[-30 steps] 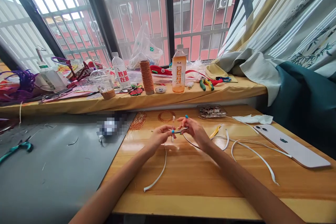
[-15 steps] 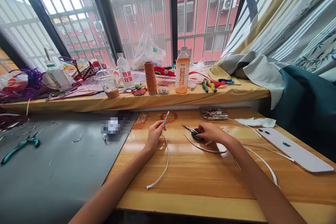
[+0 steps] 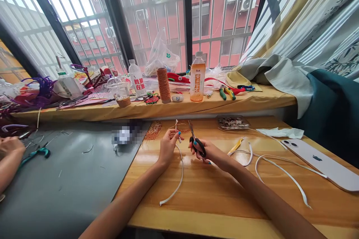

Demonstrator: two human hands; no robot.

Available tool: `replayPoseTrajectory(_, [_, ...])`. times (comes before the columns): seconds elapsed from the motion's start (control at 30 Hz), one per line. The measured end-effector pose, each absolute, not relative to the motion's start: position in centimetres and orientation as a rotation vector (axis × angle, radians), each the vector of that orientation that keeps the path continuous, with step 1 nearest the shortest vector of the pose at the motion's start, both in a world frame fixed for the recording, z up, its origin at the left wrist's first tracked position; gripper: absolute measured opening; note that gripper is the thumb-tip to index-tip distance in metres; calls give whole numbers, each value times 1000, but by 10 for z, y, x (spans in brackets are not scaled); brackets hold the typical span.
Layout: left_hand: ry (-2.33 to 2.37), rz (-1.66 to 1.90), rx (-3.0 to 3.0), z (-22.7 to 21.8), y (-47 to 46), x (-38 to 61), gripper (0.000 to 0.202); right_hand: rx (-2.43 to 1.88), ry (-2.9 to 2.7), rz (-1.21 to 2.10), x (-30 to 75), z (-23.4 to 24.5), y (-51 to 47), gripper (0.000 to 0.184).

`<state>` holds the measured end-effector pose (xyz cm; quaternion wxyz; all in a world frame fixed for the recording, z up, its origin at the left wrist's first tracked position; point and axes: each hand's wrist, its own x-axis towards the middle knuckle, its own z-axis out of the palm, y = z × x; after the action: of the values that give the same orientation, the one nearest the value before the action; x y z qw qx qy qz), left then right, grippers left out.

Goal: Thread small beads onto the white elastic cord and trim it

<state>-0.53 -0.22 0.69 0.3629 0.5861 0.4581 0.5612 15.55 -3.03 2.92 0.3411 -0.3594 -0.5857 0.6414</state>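
My left hand (image 3: 169,145) is closed in a pinch around a white cord (image 3: 181,173), whose short end sticks up above the fingers while its long tail curves down onto the wooden table. Just to the right, my right hand (image 3: 203,151) grips black-handled scissors (image 3: 198,145) by the loops, with the blades pointing up and away from me. The blades are apart from the cord. Behind both hands lies a ring of thin copper-coloured wire (image 3: 183,127), partly hidden by my left hand.
More white cords (image 3: 291,177) lie on the right near a phone (image 3: 316,158). A clear tray of small pieces (image 3: 232,122) and a tissue (image 3: 282,133) stand behind. Bottles (image 3: 198,78) and a thread spool (image 3: 163,86) line the sill. At left, another person's hand (image 3: 11,149) is near teal pliers (image 3: 35,153).
My right hand has lifted the scissors off the table and brought them left, beside my left hand. Another person's hand has come into view at the left edge.
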Motion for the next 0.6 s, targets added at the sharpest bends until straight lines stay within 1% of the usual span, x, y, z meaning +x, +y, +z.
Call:
replayPoseTrajectory(0.13, [1185, 1418, 1581, 6, -7, -2, 22, -976, -1582, 1703, 152, 25, -32, 53])
replayPoseTrajectory(0.33, [1179, 1421, 1654, 4, -9, 1, 19, -957, -1550, 1862, 152, 32, -39, 56])
replayPoseTrajectory(0.6, [1160, 1391, 1710, 2, -9, 1, 17, -929, -1518, 1902, 150, 27, -39, 52])
